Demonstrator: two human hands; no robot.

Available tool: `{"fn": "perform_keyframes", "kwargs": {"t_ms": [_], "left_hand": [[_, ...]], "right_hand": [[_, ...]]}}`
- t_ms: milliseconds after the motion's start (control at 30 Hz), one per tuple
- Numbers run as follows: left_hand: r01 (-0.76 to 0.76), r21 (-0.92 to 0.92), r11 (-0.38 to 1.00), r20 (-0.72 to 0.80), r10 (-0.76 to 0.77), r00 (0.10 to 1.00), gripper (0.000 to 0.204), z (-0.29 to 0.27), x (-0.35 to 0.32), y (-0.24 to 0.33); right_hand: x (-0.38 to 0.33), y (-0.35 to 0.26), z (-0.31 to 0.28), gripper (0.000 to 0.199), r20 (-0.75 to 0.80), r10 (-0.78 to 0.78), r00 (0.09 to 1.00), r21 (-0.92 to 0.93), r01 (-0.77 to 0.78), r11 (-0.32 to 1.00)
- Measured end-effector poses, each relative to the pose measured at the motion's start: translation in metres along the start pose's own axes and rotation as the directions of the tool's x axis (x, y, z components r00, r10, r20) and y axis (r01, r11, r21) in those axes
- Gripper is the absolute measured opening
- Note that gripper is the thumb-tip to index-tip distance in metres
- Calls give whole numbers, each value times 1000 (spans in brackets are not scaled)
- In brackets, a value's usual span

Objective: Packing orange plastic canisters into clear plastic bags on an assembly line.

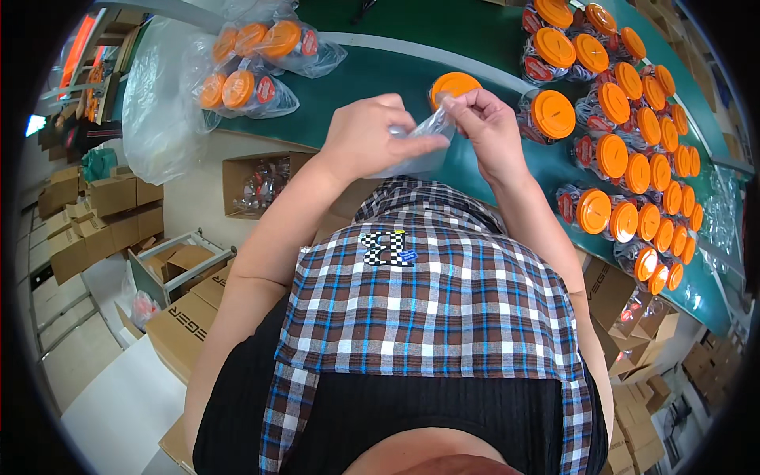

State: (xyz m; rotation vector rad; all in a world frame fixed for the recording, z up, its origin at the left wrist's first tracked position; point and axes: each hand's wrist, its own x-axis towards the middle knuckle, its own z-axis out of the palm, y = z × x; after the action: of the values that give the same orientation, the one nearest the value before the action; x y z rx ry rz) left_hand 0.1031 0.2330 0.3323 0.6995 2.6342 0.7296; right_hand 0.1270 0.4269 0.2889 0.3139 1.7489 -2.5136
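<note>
Orange-lidded jars: few bagged, many bare

At your left, a small cluster of bagged jars looks done. Your left hand is at a clear bag; whether it grips, I cannot tell. One jar stands just beyond your hands on the green table, seemingly next. Your right hand pinches the bag's edge. Farther right, bare rows apparently remain.
</note>
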Motion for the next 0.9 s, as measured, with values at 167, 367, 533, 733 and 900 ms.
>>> {"fn": "perform_keyframes", "kwargs": {"t_ms": [167,367,533,733,900], "left_hand": [[-81,11,997,-258,81,963,22,17,6,-1],[-38,-646,762,-86,-24,996,18,20,4,-45],[232,-843,486,179,-154,972,19,17,2,-57],[259,-950,172,203,-289,936,16,13,6,-71],[184,-970,160,127,-311,942,16,12,6,-83]], "right_hand": [[7,9,6,7,82,-23,996,-182,38,983],[17,12,8,7,22,-40,999,-277,45,960],[23,20,17,7,30,-71,997,-354,77,932],[30,24,23,4,-35,-185,982,-377,158,913],[31,13,48,5,128,-417,900,-514,420,748]]}}
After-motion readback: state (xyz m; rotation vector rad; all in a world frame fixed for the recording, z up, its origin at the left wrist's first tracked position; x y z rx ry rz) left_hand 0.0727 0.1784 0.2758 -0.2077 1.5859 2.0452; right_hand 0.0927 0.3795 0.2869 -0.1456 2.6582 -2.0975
